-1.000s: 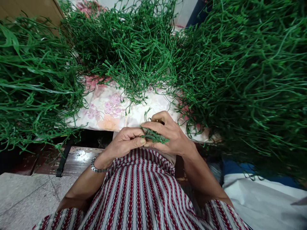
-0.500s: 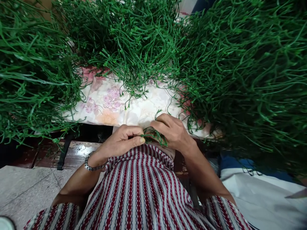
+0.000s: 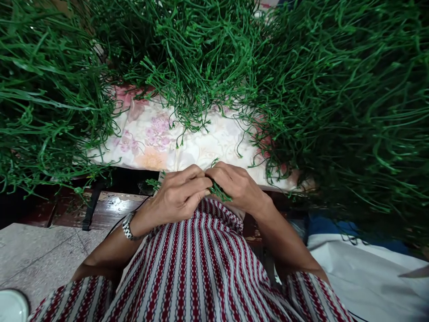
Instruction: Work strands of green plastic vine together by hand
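Observation:
My two hands meet over my lap, fingertips nearly touching. My left hand (image 3: 182,194) is closed, with thumb and fingers pinched around a thin bunch of green, plastic-looking branching stems (image 3: 219,191). Some sprig tips (image 3: 153,183) poke out on the far side of that hand. My right hand (image 3: 236,185) is closed too, its curled fingers gripping the same bunch, whose forked ends show beneath the palm and above the knuckles. The fingers hide the middle of the bunch.
Big heaps of similar green stems lie at the left (image 3: 50,103), the middle (image 3: 197,49) and the right (image 3: 342,98). They rest on a flower-patterned cloth (image 3: 197,152). White fabric (image 3: 368,273) is at my lower right, a round white lid-like object (image 3: 12,306) at lower left.
My left hand has moved right and slightly up, closing in on my right hand. Sprig tips now show to its left. My right hand has shifted little and still grips the stems.

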`<state>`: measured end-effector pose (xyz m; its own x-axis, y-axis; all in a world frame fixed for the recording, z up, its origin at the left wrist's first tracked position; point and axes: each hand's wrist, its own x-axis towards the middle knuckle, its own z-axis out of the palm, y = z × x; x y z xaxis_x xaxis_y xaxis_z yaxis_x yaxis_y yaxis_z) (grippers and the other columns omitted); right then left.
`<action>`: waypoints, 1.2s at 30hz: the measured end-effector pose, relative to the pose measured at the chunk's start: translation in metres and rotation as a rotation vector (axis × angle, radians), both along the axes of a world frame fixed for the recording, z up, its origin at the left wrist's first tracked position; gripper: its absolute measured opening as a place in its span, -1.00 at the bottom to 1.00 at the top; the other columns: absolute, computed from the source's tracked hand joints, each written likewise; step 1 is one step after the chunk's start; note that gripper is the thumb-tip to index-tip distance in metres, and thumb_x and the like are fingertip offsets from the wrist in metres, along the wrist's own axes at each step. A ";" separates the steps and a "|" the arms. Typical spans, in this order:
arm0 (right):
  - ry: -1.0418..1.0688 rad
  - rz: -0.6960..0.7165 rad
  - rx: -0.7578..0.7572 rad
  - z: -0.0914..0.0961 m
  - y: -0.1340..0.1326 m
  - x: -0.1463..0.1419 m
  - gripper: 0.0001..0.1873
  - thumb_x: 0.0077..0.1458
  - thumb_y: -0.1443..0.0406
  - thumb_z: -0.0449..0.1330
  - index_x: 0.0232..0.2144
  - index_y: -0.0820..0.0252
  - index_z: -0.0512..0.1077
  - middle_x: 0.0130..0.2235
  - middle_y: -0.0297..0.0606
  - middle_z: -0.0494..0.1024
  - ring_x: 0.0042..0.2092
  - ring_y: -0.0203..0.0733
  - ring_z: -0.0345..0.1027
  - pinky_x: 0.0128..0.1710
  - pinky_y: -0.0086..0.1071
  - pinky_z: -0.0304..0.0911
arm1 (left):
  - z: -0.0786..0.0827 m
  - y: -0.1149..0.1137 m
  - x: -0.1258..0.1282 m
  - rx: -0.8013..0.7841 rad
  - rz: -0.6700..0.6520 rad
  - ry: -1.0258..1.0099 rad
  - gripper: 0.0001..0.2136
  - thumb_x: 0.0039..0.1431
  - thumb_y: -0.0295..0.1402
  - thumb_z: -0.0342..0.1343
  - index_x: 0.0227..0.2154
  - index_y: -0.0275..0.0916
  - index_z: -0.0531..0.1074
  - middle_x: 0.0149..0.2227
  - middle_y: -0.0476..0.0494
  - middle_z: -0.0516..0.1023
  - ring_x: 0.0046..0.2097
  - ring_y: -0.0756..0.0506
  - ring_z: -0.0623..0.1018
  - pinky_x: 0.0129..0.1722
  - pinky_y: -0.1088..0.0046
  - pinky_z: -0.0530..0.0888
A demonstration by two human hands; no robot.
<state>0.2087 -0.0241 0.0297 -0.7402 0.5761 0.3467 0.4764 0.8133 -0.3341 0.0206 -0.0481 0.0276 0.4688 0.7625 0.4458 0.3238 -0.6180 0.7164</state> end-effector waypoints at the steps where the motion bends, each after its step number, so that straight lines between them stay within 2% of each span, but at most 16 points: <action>1: 0.002 0.007 -0.014 0.000 0.000 -0.001 -0.81 0.23 0.25 -0.06 -0.30 0.26 0.27 -0.40 -0.25 0.35 -0.35 -0.26 0.23 -0.39 -0.40 0.19 | 0.001 0.000 0.000 -0.011 -0.007 -0.024 -0.84 0.05 -0.57 0.05 -0.31 -0.23 0.42 -0.39 -0.10 0.37 -0.36 0.00 0.39 -0.42 0.49 0.34; 6: 0.060 0.090 -0.050 -0.002 0.002 -0.002 -0.76 0.24 0.23 -0.07 -0.44 0.20 0.22 -0.48 -0.35 0.20 -0.47 -0.33 0.09 -0.50 -0.44 0.05 | 0.008 -0.001 -0.002 -0.018 -0.098 -0.133 -0.90 0.05 -0.60 0.06 -0.43 -0.30 0.39 -0.37 -0.12 0.38 -0.32 0.00 0.41 -0.37 0.49 0.39; 12: 0.102 0.151 -0.158 -0.007 0.006 -0.004 -0.77 0.22 0.21 -0.02 -0.41 0.22 0.25 -0.46 -0.37 0.20 -0.46 -0.36 0.10 -0.48 -0.48 0.05 | 0.007 -0.002 0.000 -0.066 -0.165 -0.292 -0.89 0.06 -0.63 0.05 -0.42 -0.32 0.36 -0.40 -0.12 0.42 -0.30 0.00 0.46 -0.32 0.49 0.44; 15: 0.053 0.109 -0.200 -0.005 0.005 -0.005 -0.79 0.20 0.20 0.00 -0.39 0.22 0.26 -0.45 -0.37 0.20 -0.46 -0.36 0.09 -0.48 -0.48 0.04 | 0.005 -0.004 0.001 -0.057 -0.112 -0.239 -0.89 0.07 -0.63 0.02 -0.40 -0.32 0.34 -0.40 -0.12 0.41 -0.30 -0.01 0.45 -0.32 0.48 0.43; 18: -0.004 0.059 -0.262 -0.001 0.003 -0.005 -0.79 0.18 0.18 0.04 -0.37 0.23 0.25 -0.43 -0.36 0.21 -0.44 -0.35 0.11 -0.46 -0.46 0.04 | 0.002 -0.008 0.002 0.033 -0.051 -0.083 -0.86 0.05 -0.61 0.03 -0.31 -0.32 0.34 -0.37 -0.14 0.42 -0.27 -0.05 0.43 -0.28 0.42 0.42; 21: -0.018 0.066 -0.324 0.003 0.003 -0.005 -0.77 0.15 0.17 0.06 -0.37 0.24 0.25 -0.42 -0.35 0.23 -0.42 -0.35 0.12 -0.45 -0.46 0.05 | 0.000 -0.009 0.000 0.094 -0.051 0.012 -0.86 0.04 -0.61 0.04 -0.32 -0.31 0.35 -0.38 -0.14 0.42 -0.29 -0.06 0.41 -0.32 0.40 0.39; 25: 0.071 0.119 -0.396 0.002 0.005 -0.003 -0.57 0.06 -0.02 0.11 -0.33 0.27 0.32 -0.41 -0.35 0.21 -0.43 -0.36 0.10 -0.45 -0.46 0.07 | 0.005 -0.007 -0.003 -0.100 -0.035 -0.069 -0.90 0.07 -0.60 0.01 -0.42 -0.29 0.33 -0.45 -0.07 0.37 -0.38 0.01 0.38 -0.40 0.48 0.33; 28: 0.179 0.092 -0.415 -0.002 0.005 -0.004 -0.48 0.01 -0.08 0.11 -0.26 0.27 0.37 -0.39 -0.31 0.23 -0.39 -0.34 0.14 -0.42 -0.46 0.12 | 0.012 -0.006 -0.004 -0.252 0.002 -0.113 -0.91 0.09 -0.58 0.02 -0.45 -0.29 0.33 -0.48 -0.02 0.36 -0.41 0.04 0.37 -0.40 0.51 0.30; 33: 0.291 -0.026 -0.298 -0.007 0.001 -0.007 -0.55 0.01 -0.03 0.15 -0.30 0.25 0.41 -0.30 -0.21 0.27 -0.31 -0.28 0.20 -0.39 -0.43 0.18 | 0.016 -0.007 -0.002 -0.519 0.070 -0.199 -0.91 0.10 -0.51 0.04 -0.49 -0.28 0.31 -0.51 0.01 0.37 -0.44 0.05 0.36 -0.42 0.54 0.30; 36: 0.299 -0.103 -0.195 -0.008 -0.001 -0.008 -0.65 0.02 0.05 0.19 -0.46 0.26 0.42 -0.31 -0.20 0.28 -0.36 -0.31 0.20 -0.44 -0.44 0.13 | 0.017 -0.006 -0.003 -0.543 0.077 -0.228 -0.90 0.13 -0.48 0.02 -0.49 -0.28 0.29 -0.52 0.01 0.36 -0.45 0.05 0.35 -0.43 0.55 0.29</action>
